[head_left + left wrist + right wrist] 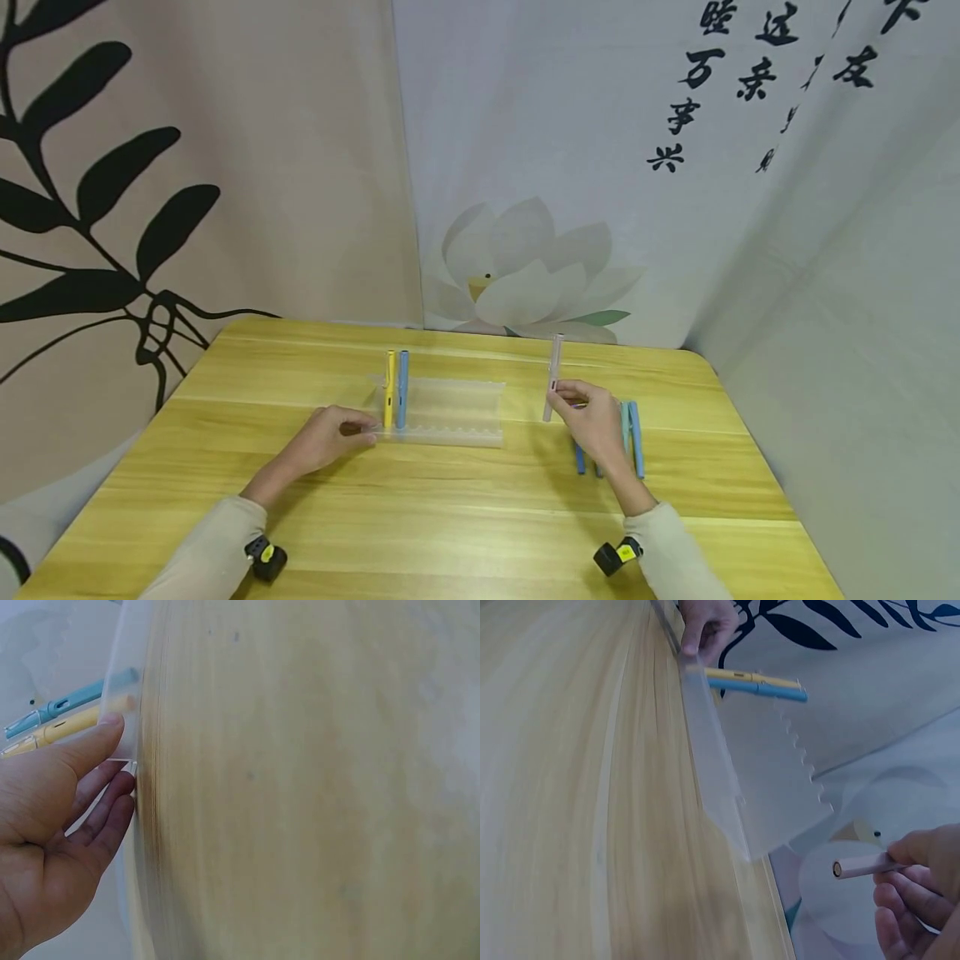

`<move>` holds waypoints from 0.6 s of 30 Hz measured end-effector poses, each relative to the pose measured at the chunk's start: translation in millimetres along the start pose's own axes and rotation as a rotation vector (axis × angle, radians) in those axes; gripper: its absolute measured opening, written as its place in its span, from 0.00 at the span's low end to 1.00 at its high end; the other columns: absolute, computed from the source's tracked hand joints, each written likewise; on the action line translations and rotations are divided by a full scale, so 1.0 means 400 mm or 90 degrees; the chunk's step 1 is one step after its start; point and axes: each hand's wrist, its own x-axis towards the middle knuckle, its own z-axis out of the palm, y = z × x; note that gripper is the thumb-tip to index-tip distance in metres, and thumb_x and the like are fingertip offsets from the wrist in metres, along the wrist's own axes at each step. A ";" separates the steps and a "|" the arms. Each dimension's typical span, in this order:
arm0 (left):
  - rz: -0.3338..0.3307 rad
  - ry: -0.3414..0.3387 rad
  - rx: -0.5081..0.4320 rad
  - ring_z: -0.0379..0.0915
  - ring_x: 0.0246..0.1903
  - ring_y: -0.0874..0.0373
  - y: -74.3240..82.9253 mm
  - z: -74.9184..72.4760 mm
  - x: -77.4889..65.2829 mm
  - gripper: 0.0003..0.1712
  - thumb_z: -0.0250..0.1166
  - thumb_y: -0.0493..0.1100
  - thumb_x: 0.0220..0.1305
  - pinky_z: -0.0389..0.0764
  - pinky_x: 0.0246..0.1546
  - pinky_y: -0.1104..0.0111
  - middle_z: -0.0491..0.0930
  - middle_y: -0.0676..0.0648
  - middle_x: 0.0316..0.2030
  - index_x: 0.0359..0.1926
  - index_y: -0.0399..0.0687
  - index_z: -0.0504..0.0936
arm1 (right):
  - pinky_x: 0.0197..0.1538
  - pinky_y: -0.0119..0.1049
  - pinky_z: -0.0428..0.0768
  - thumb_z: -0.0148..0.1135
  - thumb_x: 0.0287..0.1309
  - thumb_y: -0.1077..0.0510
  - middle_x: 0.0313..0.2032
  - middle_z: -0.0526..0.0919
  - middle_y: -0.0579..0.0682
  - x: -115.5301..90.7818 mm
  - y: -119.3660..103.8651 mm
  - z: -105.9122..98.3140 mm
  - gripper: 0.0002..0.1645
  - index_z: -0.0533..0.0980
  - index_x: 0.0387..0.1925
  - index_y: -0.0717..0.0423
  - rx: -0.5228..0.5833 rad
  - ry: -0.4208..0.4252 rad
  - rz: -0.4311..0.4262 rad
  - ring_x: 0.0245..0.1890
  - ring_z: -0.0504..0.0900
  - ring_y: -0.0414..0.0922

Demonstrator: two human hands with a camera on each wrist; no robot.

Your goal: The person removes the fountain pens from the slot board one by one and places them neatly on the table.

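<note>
A clear plastic pen stand (453,407) with a notched edge stands on the table. At its left end a yellow pen (389,387) and a blue pen (402,389) stand side by side in slots. My left hand (332,436) pinches the stand's front left corner, the thumb (101,742) lying on the clear plastic. To the right of the stand, my right hand (596,419) holds a pale pink pen (555,362) nearly upright between thumb and fingers, above the table. In the right wrist view one end of this pink pen (859,866) points towards the stand.
Several pens, among them a blue pen (637,442) and a teal pen (625,421), lie on the wooden table (450,517) beneath and beside my right hand, which partly hides them. Behind the table's far edge hangs a printed curtain (525,125).
</note>
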 end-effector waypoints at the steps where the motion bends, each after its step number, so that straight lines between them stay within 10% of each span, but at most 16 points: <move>1: -0.001 0.000 0.001 0.82 0.45 0.55 -0.001 0.000 0.000 0.12 0.71 0.42 0.66 0.85 0.48 0.55 0.89 0.47 0.45 0.49 0.44 0.89 | 0.42 0.36 0.87 0.71 0.64 0.57 0.39 0.90 0.55 -0.001 0.005 -0.009 0.14 0.86 0.46 0.63 -0.002 0.000 0.003 0.41 0.87 0.51; 18: -0.014 0.002 0.014 0.82 0.46 0.54 0.003 -0.001 0.000 0.12 0.71 0.41 0.67 0.84 0.49 0.54 0.88 0.47 0.46 0.50 0.45 0.89 | 0.33 0.29 0.81 0.71 0.64 0.53 0.38 0.90 0.53 -0.035 0.105 -0.133 0.15 0.87 0.47 0.58 -0.095 0.042 0.034 0.37 0.88 0.48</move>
